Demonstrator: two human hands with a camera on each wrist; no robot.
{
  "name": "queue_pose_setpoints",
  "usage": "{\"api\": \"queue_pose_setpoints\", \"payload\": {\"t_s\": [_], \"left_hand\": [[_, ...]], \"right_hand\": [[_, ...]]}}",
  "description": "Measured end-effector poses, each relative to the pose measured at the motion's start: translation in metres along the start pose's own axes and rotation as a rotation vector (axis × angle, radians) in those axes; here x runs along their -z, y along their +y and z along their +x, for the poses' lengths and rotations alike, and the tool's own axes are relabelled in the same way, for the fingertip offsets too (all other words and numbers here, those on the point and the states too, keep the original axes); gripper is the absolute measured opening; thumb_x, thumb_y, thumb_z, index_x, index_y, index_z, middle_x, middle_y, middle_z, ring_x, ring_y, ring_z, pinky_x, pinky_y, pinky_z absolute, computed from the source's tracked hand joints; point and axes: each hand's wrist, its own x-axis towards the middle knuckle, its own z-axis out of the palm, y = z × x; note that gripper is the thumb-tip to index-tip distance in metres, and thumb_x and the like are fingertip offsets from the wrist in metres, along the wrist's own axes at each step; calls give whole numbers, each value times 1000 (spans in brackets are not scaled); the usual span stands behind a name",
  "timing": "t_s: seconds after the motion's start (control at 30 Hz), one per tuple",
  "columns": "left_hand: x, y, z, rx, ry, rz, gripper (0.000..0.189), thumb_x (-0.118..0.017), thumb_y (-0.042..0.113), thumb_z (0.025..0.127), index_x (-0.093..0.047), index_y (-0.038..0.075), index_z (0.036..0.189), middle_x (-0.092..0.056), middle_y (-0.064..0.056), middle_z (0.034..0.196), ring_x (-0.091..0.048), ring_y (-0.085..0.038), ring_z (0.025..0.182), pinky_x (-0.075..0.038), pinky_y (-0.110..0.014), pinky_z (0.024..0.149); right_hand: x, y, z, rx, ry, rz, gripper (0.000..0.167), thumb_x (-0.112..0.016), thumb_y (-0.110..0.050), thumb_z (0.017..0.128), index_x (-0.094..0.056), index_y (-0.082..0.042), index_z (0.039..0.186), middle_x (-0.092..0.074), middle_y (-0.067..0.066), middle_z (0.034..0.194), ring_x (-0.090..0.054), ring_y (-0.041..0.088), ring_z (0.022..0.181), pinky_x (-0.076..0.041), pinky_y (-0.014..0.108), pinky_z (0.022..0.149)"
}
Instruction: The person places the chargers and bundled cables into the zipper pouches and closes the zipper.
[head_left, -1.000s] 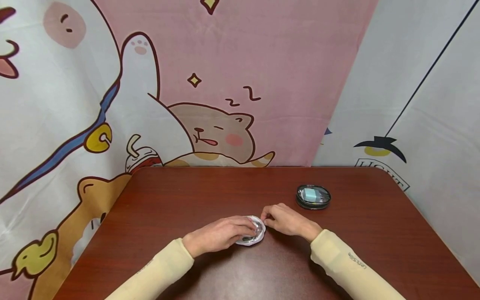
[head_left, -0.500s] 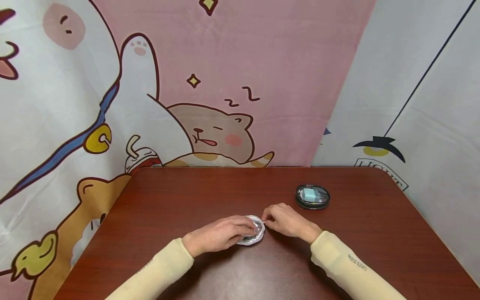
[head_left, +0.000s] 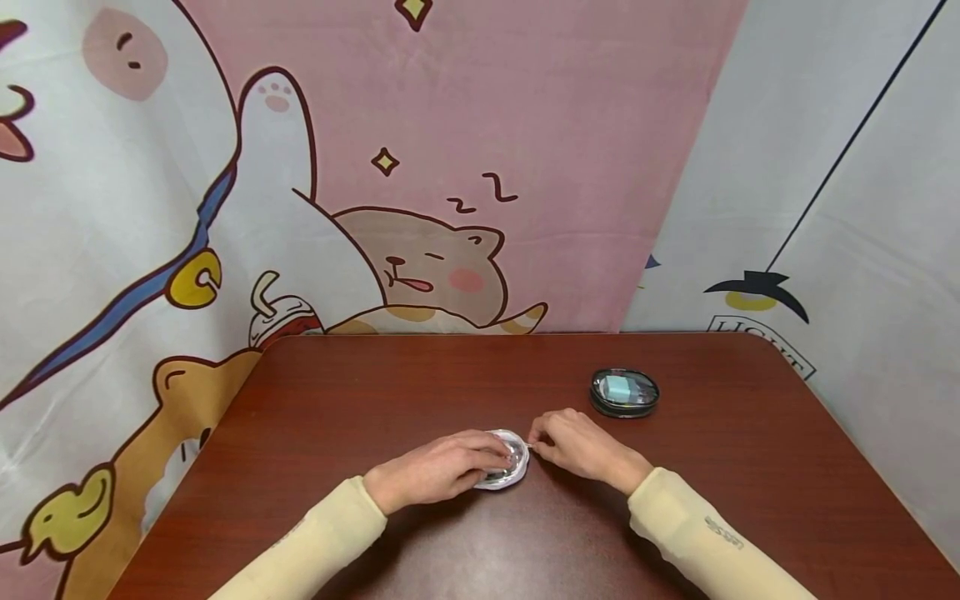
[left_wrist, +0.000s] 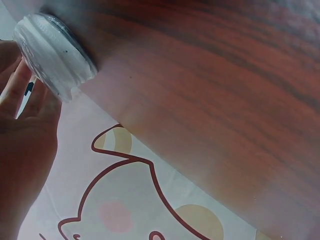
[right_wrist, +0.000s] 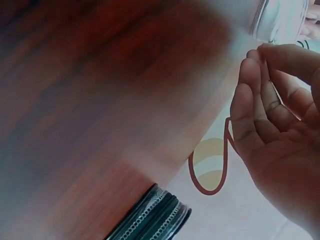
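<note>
A small round pouch [head_left: 517, 475] with white sides and a clear top lies on the table. My left hand [head_left: 446, 471] rests over its left part, the fingers laid on the clear top. In the left wrist view the pouch's white side [left_wrist: 55, 55] faces the camera, with the left fingers [left_wrist: 22, 82] reaching onto its top. Just off the pouch's right edge, my right hand [head_left: 577, 446] pinches a small pale zipper pull between thumb and forefinger. In the right wrist view the fingertips of the right hand [right_wrist: 280, 110] meet close beside the pouch and mostly hide the pull.
Farther back on the right stands a black oval pouch [head_left: 626, 400] with a clear top and a light blue item inside. Its zippered side [right_wrist: 150, 217] shows low in the right wrist view. A printed curtain [head_left: 570, 167] hangs behind the brown table [head_left: 390, 383].
My right hand has drifted slightly to the right, opening a small gap to the pouch where a pale bit now shows. The left hand and the pouch stay nearly in place.
</note>
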Motion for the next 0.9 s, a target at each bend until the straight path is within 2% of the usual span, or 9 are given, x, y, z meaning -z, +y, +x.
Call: {"api": "queue_pose_setpoints", "payload": {"t_s": [0.43, 0.7, 0.9], "left_hand": [[0, 0, 1, 7, -15, -30, 32, -69, 4, 99, -71, 9, 130, -63, -4, 138, -54, -16, 134, -39, -29, 117], [0, 1, 2, 12, -35, -46, 28, -67, 5, 101, -72, 10, 128, -63, -3, 137, -54, -15, 134, -39, -28, 116], [0, 3, 1, 69, -57, -35, 27, -64, 12, 104, -71, 11, 130, -62, -2, 141, -54, -15, 135, -41, -28, 115]], "right_hand": [[1, -8, -14, 52, 34, -85, 9, -77, -7, 91, -72, -14, 90, -68, -6, 88, -66, 10, 81, -58, 31, 70], [-1, -15, -19, 73, 11, -147, 9, -77, -6, 90, -72, -13, 91, -67, -5, 87, -65, 10, 78, -57, 29, 67], [-1, -20, -22, 98, 4, -151, 10, -77, -7, 91, -71, -14, 91, -65, -5, 87, -63, 9, 76, -56, 28, 64]]}}
